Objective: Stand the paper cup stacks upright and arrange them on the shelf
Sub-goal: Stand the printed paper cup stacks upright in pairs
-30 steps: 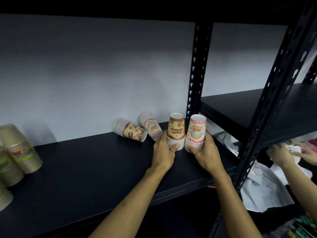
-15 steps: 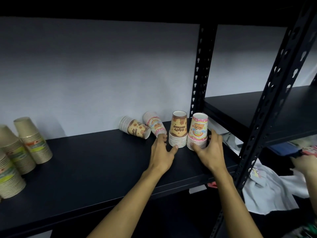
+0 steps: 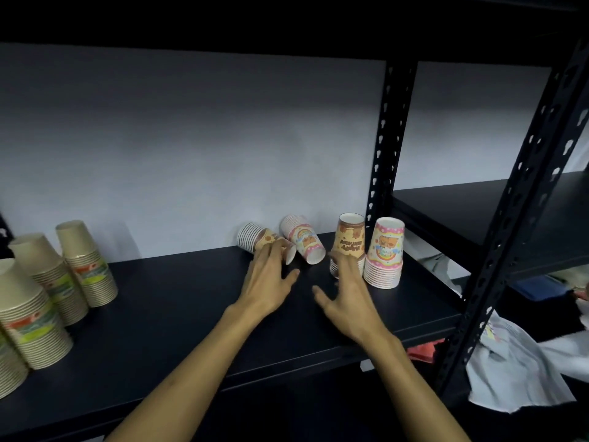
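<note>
Two paper cup stacks stand rim-down on the black shelf (image 3: pixel 191 301): a brown one (image 3: pixel 349 239) and a pink one (image 3: pixel 385 253) side by side at the right. Two more stacks lie on their sides near the back wall: a brown stack (image 3: pixel 255 238) and a pink stack (image 3: pixel 302 239). My left hand (image 3: pixel 271 282) is open with fingers spread, its fingertips over the mouth end of the lying brown stack. My right hand (image 3: pixel 345 295) is open too, fingers in front of the standing brown stack and hiding its lower rims; contact is unclear.
Several tall stacks of plain kraft cups (image 3: pixel 86 264) stand at the shelf's left end. Black perforated uprights (image 3: pixel 390 145) frame the right side, with another shelf board (image 3: pixel 478 212) beyond. Cloth and clutter (image 3: pixel 516 371) lie lower right.
Both hands have let go of the two standing stacks and opened. My left hand moved left toward the lying brown stack. The view shifted left, showing more kraft cups.
</note>
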Demonstrator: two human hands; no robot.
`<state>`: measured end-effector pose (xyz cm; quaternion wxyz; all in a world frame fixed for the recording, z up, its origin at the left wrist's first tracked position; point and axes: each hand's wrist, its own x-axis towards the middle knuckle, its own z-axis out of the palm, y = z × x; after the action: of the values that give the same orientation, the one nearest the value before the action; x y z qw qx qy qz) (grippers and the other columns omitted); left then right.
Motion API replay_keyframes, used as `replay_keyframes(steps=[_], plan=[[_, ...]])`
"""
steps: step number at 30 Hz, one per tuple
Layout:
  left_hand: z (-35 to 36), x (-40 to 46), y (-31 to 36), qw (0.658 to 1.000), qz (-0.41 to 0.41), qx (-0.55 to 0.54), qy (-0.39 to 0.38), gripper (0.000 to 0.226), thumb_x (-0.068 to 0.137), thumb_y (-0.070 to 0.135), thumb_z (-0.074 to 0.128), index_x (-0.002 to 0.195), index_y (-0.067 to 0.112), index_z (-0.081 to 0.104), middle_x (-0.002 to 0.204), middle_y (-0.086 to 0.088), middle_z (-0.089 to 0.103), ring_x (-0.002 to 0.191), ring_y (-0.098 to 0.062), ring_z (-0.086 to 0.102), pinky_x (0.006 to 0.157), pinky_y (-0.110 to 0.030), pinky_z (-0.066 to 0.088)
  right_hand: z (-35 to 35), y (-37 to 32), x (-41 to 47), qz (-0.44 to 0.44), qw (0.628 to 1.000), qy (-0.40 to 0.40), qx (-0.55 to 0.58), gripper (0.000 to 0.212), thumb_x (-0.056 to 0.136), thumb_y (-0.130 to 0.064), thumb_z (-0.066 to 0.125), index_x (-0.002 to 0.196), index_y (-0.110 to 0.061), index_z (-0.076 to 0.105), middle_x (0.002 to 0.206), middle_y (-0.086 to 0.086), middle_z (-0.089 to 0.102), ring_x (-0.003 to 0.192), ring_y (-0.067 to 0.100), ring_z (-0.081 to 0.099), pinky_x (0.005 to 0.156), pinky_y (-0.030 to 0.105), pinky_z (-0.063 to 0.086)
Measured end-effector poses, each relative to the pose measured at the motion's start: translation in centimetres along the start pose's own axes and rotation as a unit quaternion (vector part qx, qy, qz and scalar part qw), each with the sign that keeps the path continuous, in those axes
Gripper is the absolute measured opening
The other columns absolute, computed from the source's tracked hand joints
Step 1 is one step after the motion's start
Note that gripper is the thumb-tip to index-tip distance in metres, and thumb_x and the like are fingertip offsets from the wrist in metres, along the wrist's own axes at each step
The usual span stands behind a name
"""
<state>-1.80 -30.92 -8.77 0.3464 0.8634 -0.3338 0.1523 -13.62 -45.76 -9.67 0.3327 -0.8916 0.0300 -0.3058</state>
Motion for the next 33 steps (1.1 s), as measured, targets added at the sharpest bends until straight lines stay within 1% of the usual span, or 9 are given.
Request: replay_keyframes(steps=[4, 9, 11, 15, 20, 22, 25, 29, 33], plan=[[-1.3, 2.5, -3.1, 0.969, 0.033, 0.22, -0.104, 0.096, 0.085, 0.022, 0.071, 0.159, 0.017, 0.01, 0.166, -0.011, 0.009, 0.153, -0.028, 0.009, 0.123, -0.041, 0.01, 3.9, -0.5, 4.0, -0.009, 0.992, -0.024, -0.126, 0.069, 0.082, -0.015, 0.069, 0.141, -0.005, 0.035, 0.138, 0.014, 0.037, 0.124, 0.03, 0.043, 0.106, 0.038, 0.041], [-2.1, 5.0, -5.5, 0.956, 0.049, 0.253, -0.143, 0.097, 0.088, 0.034, 0.07, 0.161, 0.02, 0.007, 0.169, -0.007, -0.001, 0.155, -0.024, -0.006, 0.123, -0.048, -0.007, 7.1, -0.2, 8.0, -0.012, 0.975, 0.025, -0.222, 0.052, 0.084, -0.016, 0.066, 0.128, 0.002, 0.047, 0.14, 0.026, 0.041, 0.119, 0.041, 0.048, 0.099, 0.048, 0.048], [-2.0, 5.4, -6.6, 0.957, 0.055, 0.252, -0.133, 0.089, 0.09, 0.033, 0.07, 0.16, 0.023, 0.016, 0.168, -0.004, 0.007, 0.156, -0.023, 0.001, 0.123, -0.05, -0.004, 8.0, 0.7, 8.7, 0.002, 0.97, 0.044, -0.241, 0.052, 0.082, -0.019, 0.07, 0.125, 0.002, 0.05, 0.14, 0.029, 0.042, 0.121, 0.043, 0.05, 0.098, 0.049, 0.049], [-2.0, 5.6, -8.0, 0.965, 0.079, 0.25, -0.022, 0.069, 0.08, 0.023, 0.079, 0.142, 0.023, 0.049, 0.145, -0.005, 0.048, 0.136, -0.029, 0.042, 0.12, -0.046, 0.021, 8.6, 2.0, 8.7, 0.015, 0.961, 0.025, -0.274, 0.067, 0.073, -0.013, 0.076, 0.132, -0.003, 0.046, 0.139, 0.026, 0.043, 0.124, 0.04, 0.048, 0.102, 0.045, 0.043], [-2.0, 5.6, -8.9, 0.954, 0.063, 0.291, 0.016, 0.074, 0.074, 0.03, 0.084, 0.141, 0.024, 0.052, 0.132, -0.009, 0.053, 0.118, -0.032, 0.048, 0.106, -0.043, 0.035, 8.9, 1.8, 8.8, -0.018, 0.956, 0.018, -0.292, 0.066, 0.073, -0.005, 0.069, 0.135, -0.003, 0.046, 0.131, 0.021, 0.052, 0.112, 0.037, 0.053, 0.091, 0.045, 0.045], [-1.8, 5.1, -9.0, 0.957, 0.054, 0.282, 0.038, 0.071, 0.072, 0.03, 0.086, 0.136, 0.024, 0.055, 0.13, -0.01, 0.053, 0.116, -0.032, 0.048, 0.103, -0.043, 0.038, 8.7, 1.8, 8.6, -0.02, 0.962, 0.017, -0.273, 0.064, 0.079, -0.009, 0.066, 0.138, -0.005, 0.043, 0.135, 0.017, 0.052, 0.116, 0.036, 0.051, 0.092, 0.046, 0.046], [-2.0, 4.1, -9.4, 0.964, 0.037, 0.255, 0.062, 0.069, 0.076, 0.032, 0.084, 0.138, 0.024, 0.054, 0.135, -0.011, 0.051, 0.119, -0.033, 0.047, 0.103, -0.045, 0.038, 8.2, 1.5, 8.4, -0.04, 0.987, 0.009, -0.157, 0.061, 0.085, -0.007, 0.06, 0.142, -0.005, 0.039, 0.139, 0.015, 0.047, 0.12, 0.034, 0.048, 0.097, 0.047, 0.046], [-3.2, 2.7, -9.9, 0.981, -0.03, 0.161, 0.108, 0.063, 0.086, 0.039, 0.074, 0.143, 0.024, 0.049, 0.141, -0.011, 0.042, 0.124, -0.033, 0.043, 0.106, -0.045, 0.037, 7.2, 0.6, 8.0, -0.043, 0.995, 0.09, 0.004, 0.065, 0.085, -0.015, 0.069, 0.141, -0.005, 0.038, 0.131, 0.012, 0.046, 0.118, 0.025, 0.05, 0.102, 0.034, 0.044], [-4.7, 1.2, -10.0, 0.981, -0.098, 0.018, 0.165, 0.06, 0.087, 0.04, 0.074, 0.139, 0.021, 0.051, 0.154, -0.006, 0.033, 0.136, -0.027, 0.036, 0.11, -0.044, 0.037, 5.9, -0.7, 8.1, -0.037, 0.983, 0.141, 0.113, 0.062, 0.083, -0.023, 0.074, 0.134, -0.013, 0.04, 0.124, 0.001, 0.052, 0.11, 0.013, 0.053, 0.093, 0.025, 0.047]])
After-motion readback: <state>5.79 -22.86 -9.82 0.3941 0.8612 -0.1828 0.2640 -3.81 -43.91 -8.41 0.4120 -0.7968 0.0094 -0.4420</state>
